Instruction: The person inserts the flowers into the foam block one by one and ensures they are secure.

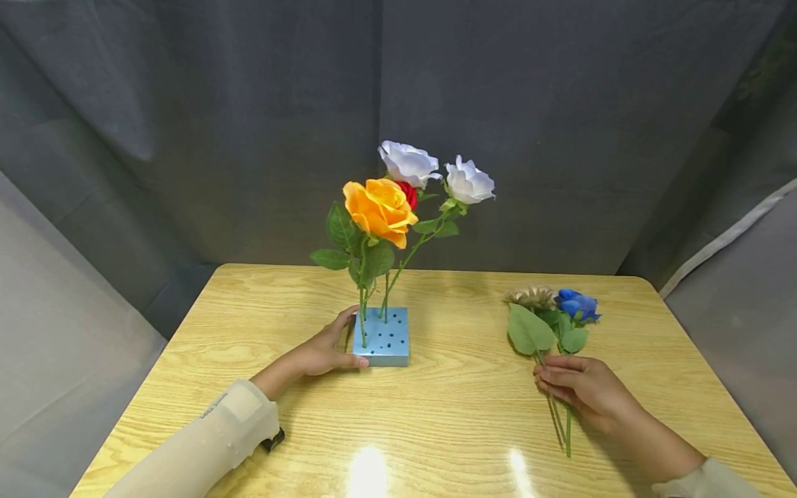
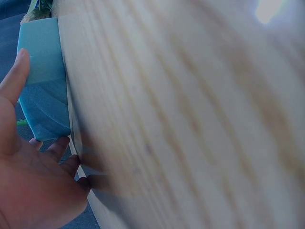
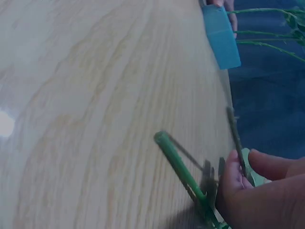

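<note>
The beige flower (image 1: 531,297) was over the right part of the counter (image 1: 461,415), its head just beside the blue rose (image 1: 575,304); whether it touched the wood I could not tell. I judged it light, its thin stem (image 3: 236,138) fairly stiff, likely to bend before snapping, and best held below the broad leaf (image 1: 529,330), clear of the petals. The blue block (image 1: 389,360) stood well to its left, bearing the orange rose (image 1: 381,211) and two white roses (image 1: 470,181); I took it for light foam, apt to dent or tip, best steadied by its sides. My left hand (image 1: 326,351) gripped it, thumb at the front, fingers spread wide toward the back. My right hand (image 1: 585,387) pinched the beige flower's stem, with barely a gap between thumb and fingers.
</note>
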A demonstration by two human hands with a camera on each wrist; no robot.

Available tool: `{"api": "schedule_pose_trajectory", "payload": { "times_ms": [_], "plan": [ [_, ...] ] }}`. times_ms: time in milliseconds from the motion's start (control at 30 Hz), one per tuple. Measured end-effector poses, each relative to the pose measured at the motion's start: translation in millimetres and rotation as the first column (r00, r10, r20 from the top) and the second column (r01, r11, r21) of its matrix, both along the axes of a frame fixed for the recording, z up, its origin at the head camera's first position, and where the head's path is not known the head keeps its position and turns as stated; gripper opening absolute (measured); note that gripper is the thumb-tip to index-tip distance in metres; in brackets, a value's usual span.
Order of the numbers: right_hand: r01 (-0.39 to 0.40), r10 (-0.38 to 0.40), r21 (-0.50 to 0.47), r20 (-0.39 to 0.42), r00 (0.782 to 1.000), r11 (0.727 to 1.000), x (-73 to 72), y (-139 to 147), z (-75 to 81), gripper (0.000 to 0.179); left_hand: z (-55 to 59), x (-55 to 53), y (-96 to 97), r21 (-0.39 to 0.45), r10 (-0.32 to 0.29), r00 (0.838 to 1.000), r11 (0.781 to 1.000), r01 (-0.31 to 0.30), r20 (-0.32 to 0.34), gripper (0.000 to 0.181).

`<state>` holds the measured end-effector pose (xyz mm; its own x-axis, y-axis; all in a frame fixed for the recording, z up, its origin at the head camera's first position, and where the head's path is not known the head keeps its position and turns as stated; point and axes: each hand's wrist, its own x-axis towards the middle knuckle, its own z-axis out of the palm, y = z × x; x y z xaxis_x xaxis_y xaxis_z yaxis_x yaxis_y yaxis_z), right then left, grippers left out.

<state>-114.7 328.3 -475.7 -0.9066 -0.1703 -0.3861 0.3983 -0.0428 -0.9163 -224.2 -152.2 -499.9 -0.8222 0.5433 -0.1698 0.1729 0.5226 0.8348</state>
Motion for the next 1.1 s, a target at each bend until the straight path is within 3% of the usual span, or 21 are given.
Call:
{"api": "schedule_pose_trajectory", "payload": {
  "times_ms": [200,400,600,867,1100],
  "plan": [
    [-0.065,0.073,-0.099,0.08,0.994,0.993,-0.7,0.5,0.9,0.085,3.4,1.9,0.6,0.004,-0.006,1.0,1.0,0.006,-0.013,0.109],
    [-0.095,0.111,-0.173,0.086,0.99,0.98,0.9,-2.0,-2.6,0.088,3.0,1.6,0.4,0.001,-0.007,1.0,1.0,0.007,-0.019,0.11],
    [-0.126,0.139,-0.199,0.053,0.989,0.972,0.3,-3.5,-5.0,0.075,0.2,1.0,-0.4,0.009,-0.012,1.0,1.0,0.012,-0.022,0.112],
    [-0.145,0.164,-0.261,0.051,0.985,0.954,2.5,-4.9,-2.1,0.039,1.0,1.4,-0.7,-0.003,-0.005,1.0,1.0,0.005,-0.02,0.112],
    [-0.149,0.172,-0.259,0.068,0.983,0.954,4.2,-7.1,-1.0,0.046,2.9,2.2,0.5,-0.002,0.0,1.0,1.0,0.0,-0.005,0.11]
  ]
}}
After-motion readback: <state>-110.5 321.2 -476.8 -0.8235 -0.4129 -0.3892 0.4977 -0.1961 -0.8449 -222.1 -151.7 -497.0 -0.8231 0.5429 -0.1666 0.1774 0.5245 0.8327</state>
